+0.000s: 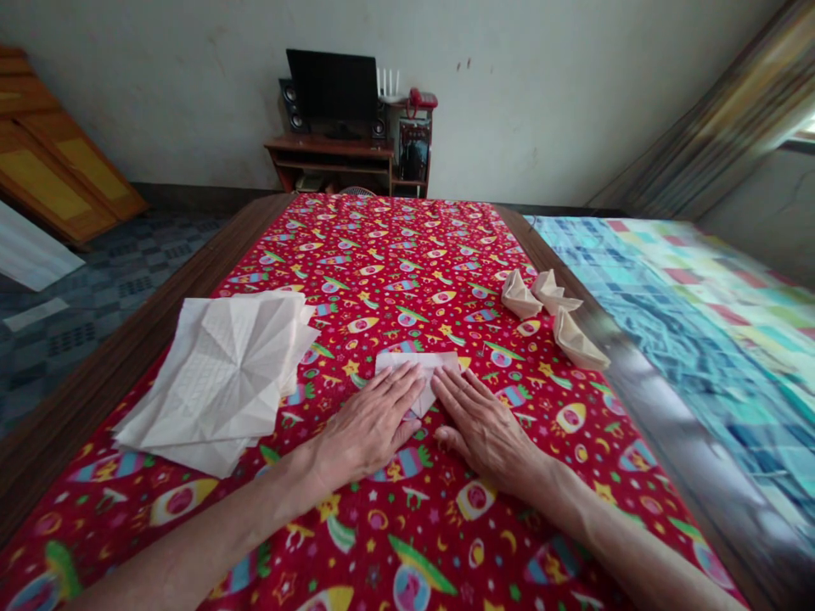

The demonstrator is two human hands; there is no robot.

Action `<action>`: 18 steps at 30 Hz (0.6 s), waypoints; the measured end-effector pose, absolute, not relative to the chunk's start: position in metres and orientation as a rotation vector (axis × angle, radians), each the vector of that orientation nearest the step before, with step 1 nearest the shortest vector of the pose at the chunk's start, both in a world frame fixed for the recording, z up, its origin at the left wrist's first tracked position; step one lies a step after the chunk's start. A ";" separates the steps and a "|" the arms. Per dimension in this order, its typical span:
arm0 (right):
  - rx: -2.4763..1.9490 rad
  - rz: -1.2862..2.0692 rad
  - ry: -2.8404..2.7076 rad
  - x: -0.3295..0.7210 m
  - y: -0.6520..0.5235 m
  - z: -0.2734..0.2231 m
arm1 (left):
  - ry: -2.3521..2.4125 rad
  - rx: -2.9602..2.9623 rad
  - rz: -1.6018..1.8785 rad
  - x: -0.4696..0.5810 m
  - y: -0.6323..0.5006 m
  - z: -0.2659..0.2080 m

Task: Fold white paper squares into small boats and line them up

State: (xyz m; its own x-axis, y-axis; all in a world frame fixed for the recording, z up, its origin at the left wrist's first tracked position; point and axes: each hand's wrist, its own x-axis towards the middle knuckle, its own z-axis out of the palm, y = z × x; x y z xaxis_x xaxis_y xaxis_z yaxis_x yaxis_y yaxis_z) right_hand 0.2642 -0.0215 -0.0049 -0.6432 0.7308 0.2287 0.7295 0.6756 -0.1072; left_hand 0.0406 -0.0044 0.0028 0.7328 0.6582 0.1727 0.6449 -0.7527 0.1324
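Both hands lie flat, palms down with the fingers stretched straight: the left hand (379, 416) covers the left part of a small folded white paper (436, 360), and the right hand (487, 428) rests its fingertips on the right part, so the sheet is held down from above and not pinched. The paper (its far edge and a strip between the hands are what shows) lies on a red tablecloth (356, 284) printed with rockets and stars. Well to the left sits a loose stack of creased paper sheets (238, 373), the top one marked with folds radiating from a centre. To the right, near the table's edge, three folded paper boats (576, 344) stand in a close group. Past the far end, a wooden desk (344, 148) carries a black monitor (332, 89), with a red telephone (421, 101) beside it.
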 end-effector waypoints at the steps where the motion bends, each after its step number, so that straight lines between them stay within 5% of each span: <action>1: -1.188 -0.006 -2.641 0.266 -0.021 -0.005 | 1.091 2.870 0.321 0.037 -0.004 0.003; 12: -1.297 -0.049 -2.520 0.282 -0.022 -0.001 | 1.223 2.890 0.306 0.002 -0.008 0.006; 18: -1.249 -0.103 -2.364 0.272 -0.003 0.002 | 1.275 2.684 0.680 0.000 0.020 0.004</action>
